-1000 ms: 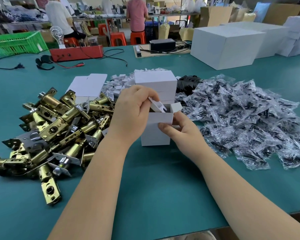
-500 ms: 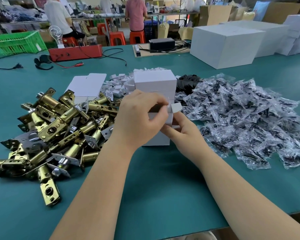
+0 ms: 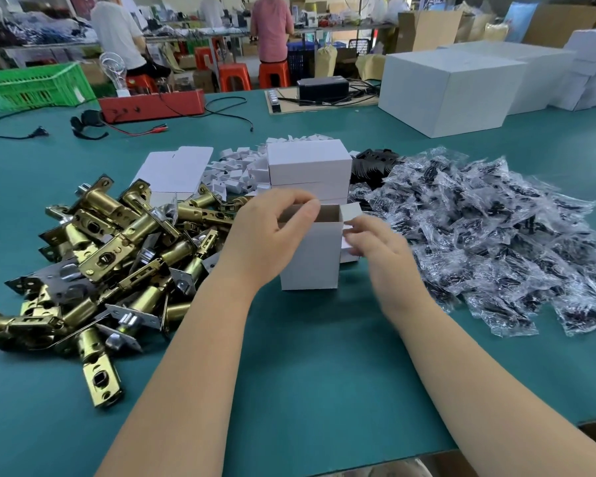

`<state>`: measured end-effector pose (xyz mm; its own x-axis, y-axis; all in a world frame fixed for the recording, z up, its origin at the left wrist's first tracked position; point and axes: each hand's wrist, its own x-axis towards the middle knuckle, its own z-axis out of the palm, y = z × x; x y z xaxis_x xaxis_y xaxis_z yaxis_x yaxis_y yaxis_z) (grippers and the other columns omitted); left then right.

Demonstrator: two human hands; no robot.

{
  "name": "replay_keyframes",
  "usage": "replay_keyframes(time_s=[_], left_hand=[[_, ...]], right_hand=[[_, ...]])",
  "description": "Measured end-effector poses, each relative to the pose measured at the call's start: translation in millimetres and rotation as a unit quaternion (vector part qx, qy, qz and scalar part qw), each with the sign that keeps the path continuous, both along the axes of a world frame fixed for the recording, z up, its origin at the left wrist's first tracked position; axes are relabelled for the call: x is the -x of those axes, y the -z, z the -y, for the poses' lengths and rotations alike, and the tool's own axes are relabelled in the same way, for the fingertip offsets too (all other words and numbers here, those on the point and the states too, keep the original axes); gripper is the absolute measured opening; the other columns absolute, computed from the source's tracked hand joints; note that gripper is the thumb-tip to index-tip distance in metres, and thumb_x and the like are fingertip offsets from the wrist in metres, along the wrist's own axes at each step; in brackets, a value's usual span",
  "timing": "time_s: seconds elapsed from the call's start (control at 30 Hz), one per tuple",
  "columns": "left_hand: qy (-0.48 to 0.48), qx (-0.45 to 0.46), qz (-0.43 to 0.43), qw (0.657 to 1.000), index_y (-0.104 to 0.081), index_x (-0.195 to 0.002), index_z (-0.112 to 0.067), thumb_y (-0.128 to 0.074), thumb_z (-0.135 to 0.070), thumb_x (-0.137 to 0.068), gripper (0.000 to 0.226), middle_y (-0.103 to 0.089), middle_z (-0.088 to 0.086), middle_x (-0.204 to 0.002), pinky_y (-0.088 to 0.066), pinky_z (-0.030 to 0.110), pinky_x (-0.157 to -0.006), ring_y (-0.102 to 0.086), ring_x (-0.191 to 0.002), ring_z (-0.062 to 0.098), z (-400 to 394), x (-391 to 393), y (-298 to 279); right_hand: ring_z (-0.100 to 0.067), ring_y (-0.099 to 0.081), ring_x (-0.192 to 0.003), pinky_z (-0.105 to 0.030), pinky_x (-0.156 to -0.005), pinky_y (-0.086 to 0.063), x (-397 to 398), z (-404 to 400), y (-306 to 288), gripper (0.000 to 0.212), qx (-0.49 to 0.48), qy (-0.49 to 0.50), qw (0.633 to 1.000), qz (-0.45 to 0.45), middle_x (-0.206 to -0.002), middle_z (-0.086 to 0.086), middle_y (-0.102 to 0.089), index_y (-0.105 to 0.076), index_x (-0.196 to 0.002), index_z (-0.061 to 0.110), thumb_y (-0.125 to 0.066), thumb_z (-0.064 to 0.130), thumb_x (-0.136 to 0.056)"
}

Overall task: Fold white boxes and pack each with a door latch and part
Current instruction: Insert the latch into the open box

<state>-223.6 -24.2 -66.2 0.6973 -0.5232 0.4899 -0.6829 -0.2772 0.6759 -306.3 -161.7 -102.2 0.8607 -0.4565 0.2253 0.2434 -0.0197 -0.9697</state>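
Closest in, a small white box [image 3: 310, 256] stands upright on the teal table [image 3: 307, 373], top open, brown cardboard inside showing. Left hand [image 3: 269, 235] is wrapped around its left side with the fingertips curled over the top rim. Right hand [image 3: 382, 249] is blurry, just beside the box's right side, fingers bent and seemingly pinching a small white piece, maybe a side flap or one of the little parts. Can't tell which, honestly.

I can't see down into the box, so no idea if a latch is in there yet. The end flaps still stick up at the top right, so it isn't closed.

Left of the box there's a big heap of brass door latches [image 3: 117, 256], and to the right an even bigger heap of clear baggies with black parts [image 3: 496, 235]. So loads left to pack, I'd guess.

Just behind the open box, a stack of closed white boxes [image 3: 308, 170], probably the finished ones. Around them are flat unfolded box blanks [image 3: 176, 170] and a scatter of small white pieces [image 3: 234, 170]. Farther back, big white cartons [image 3: 451, 87].
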Motion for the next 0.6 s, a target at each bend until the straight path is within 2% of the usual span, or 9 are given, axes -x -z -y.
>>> replay_keyframes(time_s=[0.07, 0.13, 0.2, 0.3, 0.37, 0.4, 0.5, 0.53, 0.6], left_hand=[[-0.005, 0.033, -0.048, 0.998, -0.069, -0.097, -0.029, -0.05, -0.034, -0.088, 0.021, -0.065, -0.021, -0.09, -0.038, 0.004, -0.069, -0.056, -0.083, -0.01, 3, -2, 5], [-0.018, 0.066, -0.066, 0.995, -0.068, -0.097, -0.029, -0.05, -0.032, -0.087, 0.021, -0.065, -0.019, -0.089, -0.04, 0.006, -0.07, -0.057, -0.083, -0.007, 7, -1, 8], [-0.039, 0.071, -0.032, 0.996, -0.065, -0.094, -0.029, -0.049, -0.03, -0.088, 0.017, -0.062, -0.02, -0.086, -0.04, 0.008, -0.07, -0.056, -0.083, -0.003, 11, 1, 11], [-0.063, 0.073, 0.018, 0.995, -0.06, -0.089, -0.027, -0.046, -0.027, -0.091, 0.014, -0.058, -0.019, -0.081, -0.038, 0.009, -0.072, -0.053, -0.083, 0.003, 14, 2, 13], [-0.065, 0.071, 0.016, 0.995, -0.06, -0.088, -0.025, -0.045, -0.027, -0.091, 0.015, -0.059, -0.013, -0.081, -0.039, 0.015, -0.072, -0.052, -0.081, 0.006, 14, 1, 13], [-0.063, 0.067, 0.012, 0.996, -0.061, -0.088, -0.023, -0.045, -0.028, -0.091, 0.017, -0.06, -0.011, -0.081, -0.04, 0.017, -0.071, -0.052, -0.08, 0.007, 14, 0, 13], [-0.059, 0.053, 0.0, 0.997, -0.063, -0.089, -0.022, -0.044, -0.029, -0.088, 0.02, -0.059, -0.012, -0.082, -0.041, 0.021, -0.069, -0.053, -0.081, 0.009, 13, -1, 14], [-0.06, 0.052, -0.001, 0.997, -0.062, -0.089, -0.022, -0.044, -0.029, -0.087, 0.02, -0.058, -0.013, -0.081, -0.041, 0.023, -0.07, -0.053, -0.082, 0.011, 13, 0, 14], [-0.064, 0.054, 0.002, 0.996, -0.062, -0.087, -0.024, -0.044, -0.028, -0.087, 0.018, -0.057, -0.015, -0.08, -0.042, 0.026, -0.07, -0.053, -0.082, 0.011, 14, 0, 14]], right_hand=[[0.003, -0.059, -0.075, -0.013, -0.069, -0.046, -1, 7, -2, 0.028, -0.032, 0.091, 0.995, 0.02, -0.08, 0.013, -0.068, -0.069, -0.075, 0.024, -0.05, 0.005, -0.083], [0.006, -0.054, -0.06, -0.009, -0.059, -0.042, -4, 17, -3, 0.039, 0.006, 0.167, 0.986, 0.008, -0.065, 0.018, -0.065, -0.067, -0.064, 0.025, -0.049, -0.005, -0.083], [0.005, -0.046, -0.047, -0.011, -0.049, -0.039, -12, 27, -11, 0.035, 0.065, 0.192, 0.979, -0.029, -0.054, 0.02, -0.061, -0.066, -0.065, 0.027, -0.054, -0.002, -0.081], [0.005, -0.05, -0.057, -0.009, -0.056, -0.04, -42, 46, -28, 0.023, 0.21, 0.236, 0.947, -0.058, -0.061, 0.017, -0.063, -0.063, -0.069, 0.029, -0.061, 0.007, -0.078], [-0.01, -0.054, -0.087, -0.017, -0.075, -0.039, -68, 63, -35, 0.01, 0.351, 0.25, 0.895, -0.115, -0.091, 0.005, -0.064, -0.063, -0.09, 0.022, -0.062, 0.017, -0.082], [-0.02, -0.051, -0.102, -0.026, -0.084, -0.039, -81, 73, -36, 0.021, 0.429, 0.242, 0.853, -0.17, -0.106, -0.004, -0.062, -0.061, -0.105, 0.018, -0.061, 0.023, -0.085], [-0.033, -0.044, -0.118, -0.041, -0.095, -0.037, -110, 101, -33, 0.043, 0.619, 0.217, 0.684, -0.319, -0.124, -0.015, -0.054, -0.052, -0.126, 0.01, -0.052, 0.034, -0.091], [-0.033, -0.044, -0.118, -0.042, -0.096, -0.037, -117, 108, -34, 0.043, 0.641, 0.22, 0.652, -0.34, -0.124, -0.017, -0.054, -0.052, -0.125, 0.008, -0.049, 0.034, -0.091], [-0.034, -0.045, -0.119, -0.043, -0.098, -0.036, -129, 120, -35, 0.043, 0.641, 0.218, 0.633, -0.376, -0.124, -0.019, -0.055, -0.052, -0.123, 0.004, -0.044, 0.034, -0.093]])
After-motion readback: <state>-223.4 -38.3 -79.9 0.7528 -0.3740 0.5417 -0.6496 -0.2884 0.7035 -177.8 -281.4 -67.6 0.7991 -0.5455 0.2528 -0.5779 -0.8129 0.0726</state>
